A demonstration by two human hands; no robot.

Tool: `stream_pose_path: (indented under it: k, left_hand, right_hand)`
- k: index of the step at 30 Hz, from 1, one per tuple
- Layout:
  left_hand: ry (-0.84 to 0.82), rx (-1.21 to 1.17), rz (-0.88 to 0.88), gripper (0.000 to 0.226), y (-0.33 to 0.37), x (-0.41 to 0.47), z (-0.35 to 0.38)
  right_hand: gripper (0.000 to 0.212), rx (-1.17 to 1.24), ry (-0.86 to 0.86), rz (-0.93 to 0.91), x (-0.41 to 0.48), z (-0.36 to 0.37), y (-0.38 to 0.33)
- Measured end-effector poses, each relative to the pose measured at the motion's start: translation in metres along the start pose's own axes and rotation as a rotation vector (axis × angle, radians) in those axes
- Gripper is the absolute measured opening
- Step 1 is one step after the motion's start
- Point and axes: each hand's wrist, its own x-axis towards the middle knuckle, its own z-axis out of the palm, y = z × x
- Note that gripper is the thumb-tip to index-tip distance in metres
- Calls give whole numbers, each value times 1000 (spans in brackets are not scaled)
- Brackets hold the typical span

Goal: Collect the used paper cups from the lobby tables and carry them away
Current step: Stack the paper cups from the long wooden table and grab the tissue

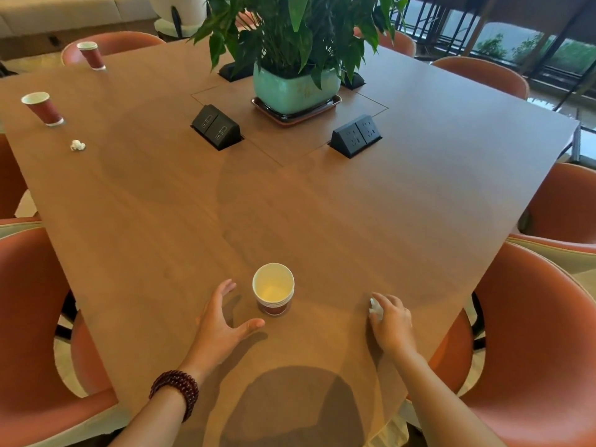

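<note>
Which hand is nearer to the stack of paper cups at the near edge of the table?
Left. The left hand is open just beside the stack of paper cups, curled toward it without touching. The right hand is well off to the stack's right, closed on a crumpled tissue.

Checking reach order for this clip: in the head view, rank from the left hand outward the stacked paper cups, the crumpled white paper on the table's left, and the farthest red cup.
1. Stacked paper cups, just right of the left hand.
2. Crumpled white paper, far left.
3. Farthest red cup, far left corner.
</note>
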Motion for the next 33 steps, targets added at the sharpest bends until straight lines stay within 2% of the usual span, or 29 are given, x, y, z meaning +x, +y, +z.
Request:
stream_pose_path:
  k: [4,7,14,19,24,27,33]
  left_hand:
    - [0,16,-25,106,-5,-3,1]
    - [0,5,-45,106,-4,-6,2]
    - [11,-35,-42,98,8,-7,-7]
    - [-11,-54,-38,99,15,-5,-14]
    - [-16,-57,-49,94,13,-5,-23]
    - [-18,-61,-70,100,11,-5,-28]
    - [-24,-61,-85,106,5,-5,-36]
  right_hand:
    - [32,-6,46,-49,1,6,9]
    - [29,107,97,-77,-3,3,-1]
    - [25,533,277,-347,-29,-25,-105]
    - [31,693,167,-445,-51,-21,-155]
    - [30,535,101,-490,-48,-2,-164]
    - [33,390,103,-503,-43,9,-163]
    - [41,276,46,-462,-37,23,-161]
